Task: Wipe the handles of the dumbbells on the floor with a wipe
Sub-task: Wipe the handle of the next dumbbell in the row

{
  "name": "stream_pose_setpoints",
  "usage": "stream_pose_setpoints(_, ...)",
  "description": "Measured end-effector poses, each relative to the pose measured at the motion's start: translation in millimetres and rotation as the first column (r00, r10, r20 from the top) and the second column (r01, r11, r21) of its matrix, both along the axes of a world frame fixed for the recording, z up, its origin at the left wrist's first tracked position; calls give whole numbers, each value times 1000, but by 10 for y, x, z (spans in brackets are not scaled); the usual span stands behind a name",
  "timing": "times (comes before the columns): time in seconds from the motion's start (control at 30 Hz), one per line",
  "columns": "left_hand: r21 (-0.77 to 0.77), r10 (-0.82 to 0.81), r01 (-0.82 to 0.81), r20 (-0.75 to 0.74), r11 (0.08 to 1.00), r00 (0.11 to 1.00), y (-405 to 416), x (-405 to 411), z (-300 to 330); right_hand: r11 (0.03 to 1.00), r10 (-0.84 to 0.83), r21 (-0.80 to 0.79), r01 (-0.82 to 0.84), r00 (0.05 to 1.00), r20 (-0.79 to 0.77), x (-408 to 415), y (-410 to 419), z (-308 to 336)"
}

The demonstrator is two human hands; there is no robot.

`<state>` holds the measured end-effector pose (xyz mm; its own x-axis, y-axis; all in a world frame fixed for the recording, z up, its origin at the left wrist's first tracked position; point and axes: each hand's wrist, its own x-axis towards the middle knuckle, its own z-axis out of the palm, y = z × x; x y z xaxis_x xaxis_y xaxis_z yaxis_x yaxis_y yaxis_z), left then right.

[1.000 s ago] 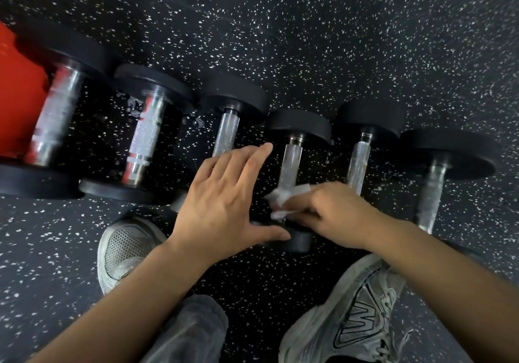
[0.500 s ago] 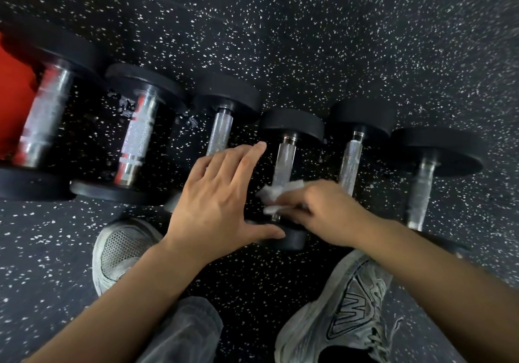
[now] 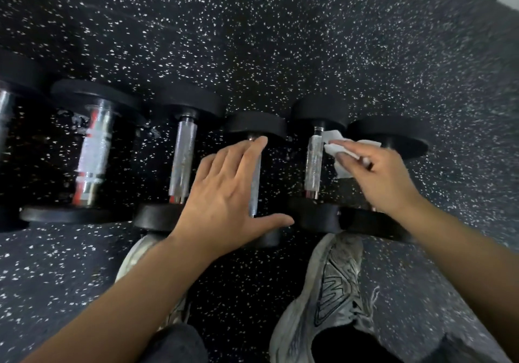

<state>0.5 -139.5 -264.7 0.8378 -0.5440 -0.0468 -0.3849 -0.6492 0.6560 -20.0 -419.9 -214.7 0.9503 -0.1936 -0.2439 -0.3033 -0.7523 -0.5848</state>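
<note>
1. Down on the speckled floor (image 3: 280, 39), a row of dumbbells lies side by side, handles running away from the camera.
2. Right hand (image 3: 379, 178) pinches a white wipe (image 3: 341, 152) between thumb and fingers, just right of the fifth handle (image 3: 314, 163); whether the wipe touches the metal is unclear.
3. Left hand (image 3: 227, 197) is spread flat, holding nothing, over the fourth handle (image 3: 255, 188), thumb stretched right.
4. Two grey shoes (image 3: 331, 292) stand just behind the row.
</note>
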Motion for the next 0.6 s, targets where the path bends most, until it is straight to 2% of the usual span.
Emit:
stream_pose_setpoints(0.1, -5, -8, 8, -14, 1000, 1000, -159, -16, 8, 998, -10, -62, 8, 1000, -28, 10, -237, -71)
stream_pose_setpoints(0.2, 13, -15, 15, -34, 1000, 999, -258, -77, 45, 992, 45, -112, -54, 995, -84, 46, -370, -150)
stream_pose_setpoints(0.3, 22, -1, 1, -28, 1000, 1000, -353, -136, 99, 982, 109, -147, -119, 991, -74, 122, -424, -231)
stream_pose_setpoints(0.47, 35, 39, -38, -23, 999, 999, -574, -141, 72, 975, 163, -148, -163, 987, -14, 273, -414, -360)
stream_pose_setpoints(0.6, 97, 54, -47, -74, 994, 996, -671, -160, -4, 980, 159, -116, -164, 986, -50, 340, -436, -521)
